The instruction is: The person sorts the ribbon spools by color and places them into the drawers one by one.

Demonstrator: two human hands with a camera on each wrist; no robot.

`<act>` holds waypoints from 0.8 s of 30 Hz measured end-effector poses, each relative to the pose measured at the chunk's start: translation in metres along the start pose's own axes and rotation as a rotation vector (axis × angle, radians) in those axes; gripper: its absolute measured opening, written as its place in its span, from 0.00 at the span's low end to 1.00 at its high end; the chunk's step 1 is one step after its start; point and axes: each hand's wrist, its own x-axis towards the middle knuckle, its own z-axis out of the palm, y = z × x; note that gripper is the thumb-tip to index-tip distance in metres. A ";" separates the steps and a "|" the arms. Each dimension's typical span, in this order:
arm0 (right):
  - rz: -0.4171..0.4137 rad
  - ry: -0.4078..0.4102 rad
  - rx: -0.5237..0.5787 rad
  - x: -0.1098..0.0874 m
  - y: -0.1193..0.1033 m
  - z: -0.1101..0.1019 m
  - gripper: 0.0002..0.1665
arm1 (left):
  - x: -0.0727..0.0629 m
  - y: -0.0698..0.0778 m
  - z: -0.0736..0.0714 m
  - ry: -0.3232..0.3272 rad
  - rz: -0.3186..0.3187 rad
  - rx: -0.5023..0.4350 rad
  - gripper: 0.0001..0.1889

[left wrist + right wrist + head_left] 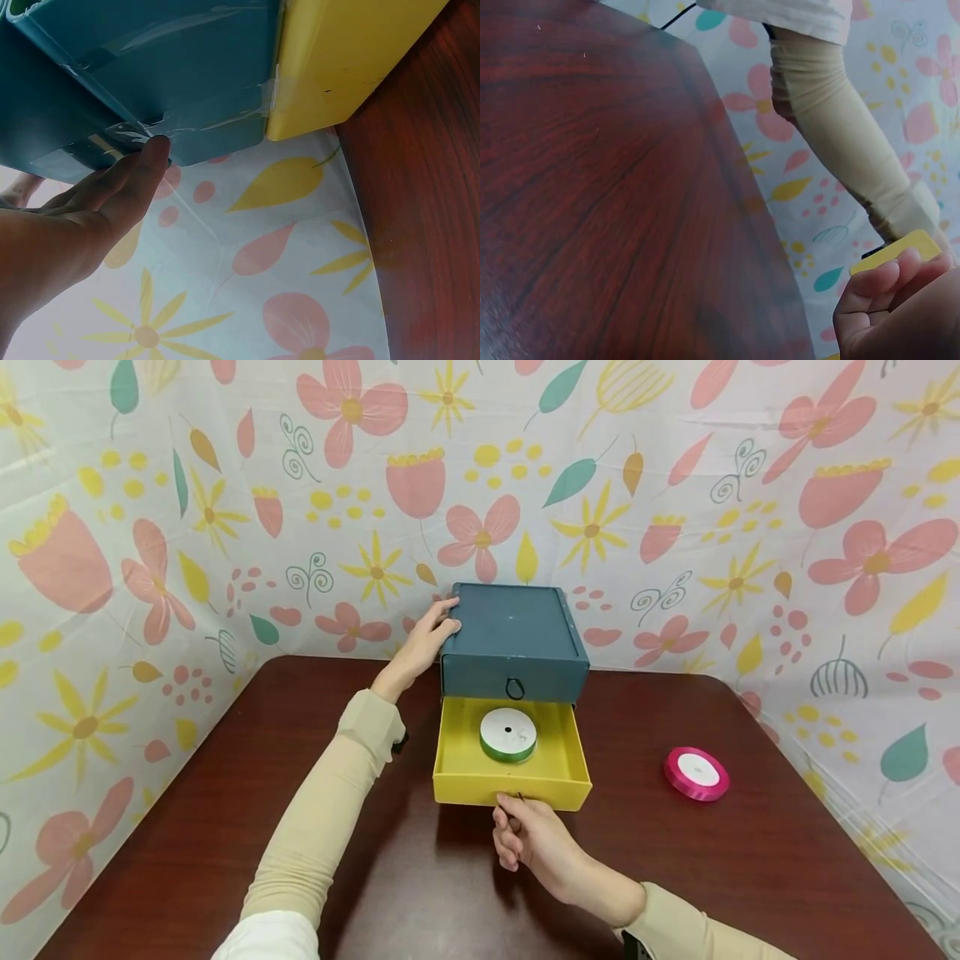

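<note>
Pinching the open drawer (468,790) at six o'clock, right hand (543,850); left hand (422,647) spread; green spool (507,737) inside, pink spool (697,774) outside.

A curtained-in booth around one table; whether it stands in a home, an office or a studio cannot be told. White floral-print cloth sheeting (525,527), slightly creased, hangs like a wall behind the far edge of the dark reddish wood-grain table (225,793), wraps past both rounded far corners and runs down along the left and right edges.
</note>
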 end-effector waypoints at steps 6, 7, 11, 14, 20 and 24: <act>-0.008 0.007 -0.014 0.005 -0.002 -0.003 0.22 | 0.001 -0.001 -0.001 -0.001 0.002 -0.006 0.30; -0.011 0.008 -0.012 0.006 -0.002 -0.004 0.22 | 0.002 -0.002 -0.001 -0.001 0.002 -0.006 0.29; -0.015 0.007 -0.005 0.011 -0.004 -0.006 0.22 | 0.010 -0.012 -0.001 0.004 0.000 -0.015 0.29; -0.019 0.006 -0.001 0.014 -0.006 -0.008 0.22 | 0.018 -0.024 -0.001 0.012 0.003 -0.023 0.29; -0.019 0.024 0.010 0.023 -0.010 -0.012 0.22 | 0.023 -0.032 0.001 0.033 0.022 -0.009 0.29; -0.023 0.030 0.021 0.029 -0.012 -0.015 0.22 | 0.023 -0.032 0.001 0.039 0.023 -0.011 0.29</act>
